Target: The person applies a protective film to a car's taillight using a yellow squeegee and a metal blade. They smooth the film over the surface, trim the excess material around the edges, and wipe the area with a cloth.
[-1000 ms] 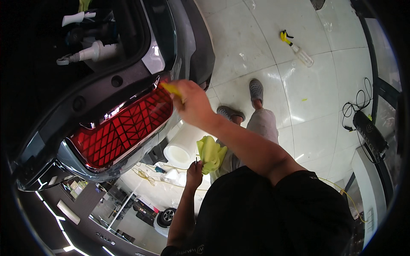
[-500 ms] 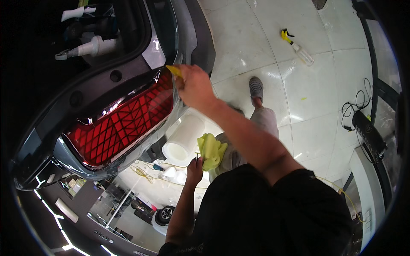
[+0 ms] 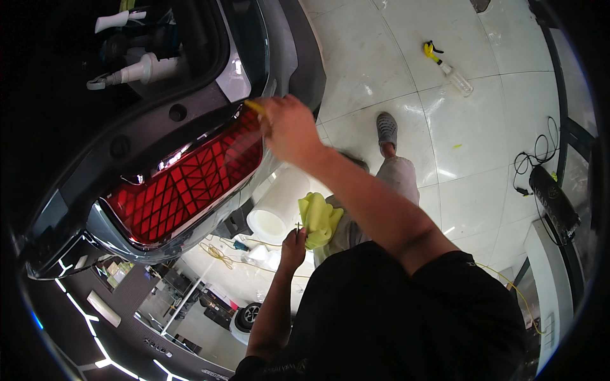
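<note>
My right hand [image 3: 289,130] is closed on a small yellow squeegee [image 3: 255,106], whose edge meets the upper right corner of a red tail light [image 3: 184,187]. The light has a dark lattice pattern and sits in the rear of a grey car [image 3: 136,251]. Lower down, beside my leg, my left hand [image 3: 293,249] is closed next to a bunched yellow-green cloth [image 3: 319,219]. A thin small tool [image 3: 298,225] pokes up from its fingers; its kind is too small to make out.
Spray bottles [image 3: 149,68] lie in the open trunk. A clear bottle with a yellow trigger [image 3: 454,79] lies on the tiled floor. A white bucket [image 3: 270,219] stands under the bumper. Far right are a black cylinder [image 3: 551,197] and a coiled cable [image 3: 540,149].
The whole view has shifted slightly, moving the scene a little rightward. The squeegee in my right hand has tilted a little at the light's corner. My left hand still holds the cloth.
</note>
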A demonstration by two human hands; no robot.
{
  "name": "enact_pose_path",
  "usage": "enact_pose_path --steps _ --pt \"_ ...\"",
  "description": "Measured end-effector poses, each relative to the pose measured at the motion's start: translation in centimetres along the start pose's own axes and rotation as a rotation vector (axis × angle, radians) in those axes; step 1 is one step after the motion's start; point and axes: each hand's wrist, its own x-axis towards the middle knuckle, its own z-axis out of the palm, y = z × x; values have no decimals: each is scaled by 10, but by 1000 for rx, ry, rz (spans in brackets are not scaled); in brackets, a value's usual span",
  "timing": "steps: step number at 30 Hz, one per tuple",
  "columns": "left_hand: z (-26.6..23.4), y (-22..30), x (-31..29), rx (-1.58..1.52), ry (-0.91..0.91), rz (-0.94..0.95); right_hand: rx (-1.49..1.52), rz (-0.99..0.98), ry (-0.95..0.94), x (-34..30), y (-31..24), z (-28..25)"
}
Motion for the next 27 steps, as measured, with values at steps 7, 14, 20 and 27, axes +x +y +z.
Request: enact_pose_path --steps 7,14,20,27 --pt "3 -1 2 -42 -3 -51 21 3 -70 -16 -4 -5" --pt "6 -6 7 -59 19 -67 6 -209 -47 -15 -8 -5" --pt "10 -10 14 -59 21 -39 -89 26 -97 8 18 -11" --pt "25 -17 4 -121 -6 -57 17 103 -38 14 28 -3"
